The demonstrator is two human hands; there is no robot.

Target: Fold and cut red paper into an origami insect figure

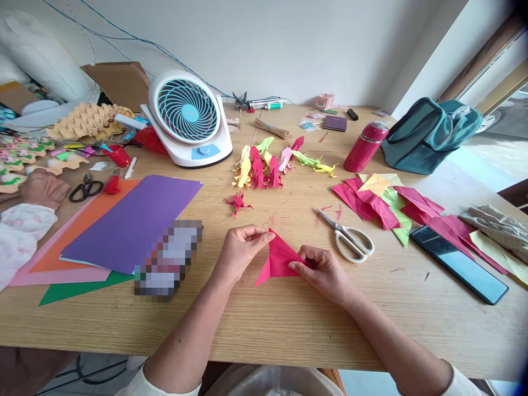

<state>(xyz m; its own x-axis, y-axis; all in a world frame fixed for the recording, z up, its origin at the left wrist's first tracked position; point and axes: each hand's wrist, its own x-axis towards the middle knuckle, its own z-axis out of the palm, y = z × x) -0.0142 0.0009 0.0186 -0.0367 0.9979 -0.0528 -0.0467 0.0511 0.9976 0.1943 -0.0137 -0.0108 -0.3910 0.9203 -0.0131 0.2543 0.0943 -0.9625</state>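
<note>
A folded piece of red paper [281, 258] is held between my two hands, just above the wooden table. My left hand [244, 250] pinches its upper left tip between thumb and fingers. On the other side, my right hand [322, 270] grips the right end, with part of the paper hidden behind the fingers. White-handled scissors [352, 242] lie to the right of my right hand, blades pointing up and left. Beyond my hands rests a small red folded paper figure [238, 204]. Further back stands a group of red, yellow, green and pink folded paper figures [264, 165].
Coloured paper sheets [136, 220] and a blurred-out rectangular item [169, 261] lie at left, near another person's hand [43, 188]. A white fan [190, 121] stands behind. To the right are folded papers [371, 201], a phone [460, 264], a red flask [366, 146] and a teal bag [424, 135].
</note>
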